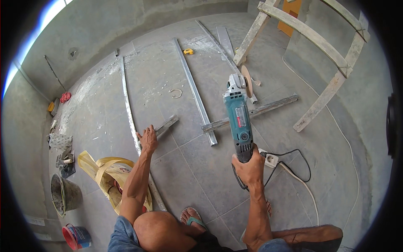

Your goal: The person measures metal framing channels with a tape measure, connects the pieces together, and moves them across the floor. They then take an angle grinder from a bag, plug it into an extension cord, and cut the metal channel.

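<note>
Over grey floor tiles dusted with white, we hold an angle grinder, its teal plastic body topped by a silvery metal head and a thin, round tan disc. Our right hand is wrapped around the grinder's dark rear end, above a rough, weathered timber bar. Left of the grinder, our left hand is open, fingers spread, at a short wooden block and a slender metal strip; we cannot tell how firmly it presses. Between the grinder and that hand lies a shiny, grooved metal channel. Just right of the grinder's rear sits a boxy white socket; farther left, a crinkled yellow bag gapes.
</note>
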A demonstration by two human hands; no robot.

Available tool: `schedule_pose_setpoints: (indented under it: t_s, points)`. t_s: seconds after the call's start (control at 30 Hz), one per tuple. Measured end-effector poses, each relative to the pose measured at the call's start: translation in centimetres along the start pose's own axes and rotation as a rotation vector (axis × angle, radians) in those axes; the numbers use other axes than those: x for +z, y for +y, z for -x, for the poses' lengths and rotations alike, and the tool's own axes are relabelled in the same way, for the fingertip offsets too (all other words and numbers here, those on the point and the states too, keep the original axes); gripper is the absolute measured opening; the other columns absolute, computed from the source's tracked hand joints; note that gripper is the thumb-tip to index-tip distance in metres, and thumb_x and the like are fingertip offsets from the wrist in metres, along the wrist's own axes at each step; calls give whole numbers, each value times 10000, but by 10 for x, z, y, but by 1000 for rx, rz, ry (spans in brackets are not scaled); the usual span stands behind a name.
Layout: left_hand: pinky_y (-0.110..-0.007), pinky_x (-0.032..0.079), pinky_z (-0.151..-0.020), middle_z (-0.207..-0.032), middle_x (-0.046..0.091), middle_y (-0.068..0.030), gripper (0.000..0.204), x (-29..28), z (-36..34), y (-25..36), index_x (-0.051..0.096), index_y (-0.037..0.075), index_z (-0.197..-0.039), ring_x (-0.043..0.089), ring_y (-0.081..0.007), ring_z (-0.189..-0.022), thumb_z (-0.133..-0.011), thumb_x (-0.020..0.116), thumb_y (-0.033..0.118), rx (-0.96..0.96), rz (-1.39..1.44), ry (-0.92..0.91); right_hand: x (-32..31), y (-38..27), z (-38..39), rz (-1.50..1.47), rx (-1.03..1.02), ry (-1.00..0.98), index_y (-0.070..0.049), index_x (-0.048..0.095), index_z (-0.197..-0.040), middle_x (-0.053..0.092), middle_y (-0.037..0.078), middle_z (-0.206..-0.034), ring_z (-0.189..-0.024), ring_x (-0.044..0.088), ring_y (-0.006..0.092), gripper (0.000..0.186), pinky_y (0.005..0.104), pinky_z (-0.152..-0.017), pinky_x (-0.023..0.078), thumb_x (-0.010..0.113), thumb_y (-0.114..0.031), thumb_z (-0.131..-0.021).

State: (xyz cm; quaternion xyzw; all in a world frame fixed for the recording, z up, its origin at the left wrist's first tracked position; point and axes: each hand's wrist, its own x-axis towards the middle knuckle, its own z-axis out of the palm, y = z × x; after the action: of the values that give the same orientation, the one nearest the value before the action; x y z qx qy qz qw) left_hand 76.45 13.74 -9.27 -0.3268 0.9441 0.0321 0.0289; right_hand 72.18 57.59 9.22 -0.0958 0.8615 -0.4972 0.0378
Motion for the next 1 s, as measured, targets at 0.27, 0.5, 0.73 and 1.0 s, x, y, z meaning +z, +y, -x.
schedule_pose_setpoints:
  t_s: [0.27,0.5,0.73,1.0]
  points:
    - [-583,319,-1029,-1386,527,-154,789,-32,19,101,452,67,-1438,445,-351,-1336,-808,827,359,303,193,-12,-36,14,-9,104,35,197,11,605,-1148,747,178,-889,-817,738,385,448,483,-799,562,804,-139,-776]
    - [-548,334,-976,-1267,577,-142,696,-12,24,203,502,53,-1355,508,-318,-1242,-829,803,396,675,354,43,-52,29,-6,140,81,227,17,618,-1110,749,191,-881,-801,745,385,419,472,-769,569,799,-161,-777]
    - [-515,345,-910,-1048,666,-106,367,1,12,206,619,78,-1119,601,-307,-1083,-855,788,269,610,299,44,-49,29,1,46,87,229,20,614,-1085,736,190,-874,-809,745,367,401,449,-759,573,798,-163,-779]
    - [-489,335,-906,-994,667,-84,332,-7,31,188,601,107,-1073,605,-297,-1046,-826,795,213,626,309,207,-45,42,1,-16,152,211,23,605,-1078,726,192,-871,-795,735,360,411,443,-755,569,805,-168,-774]
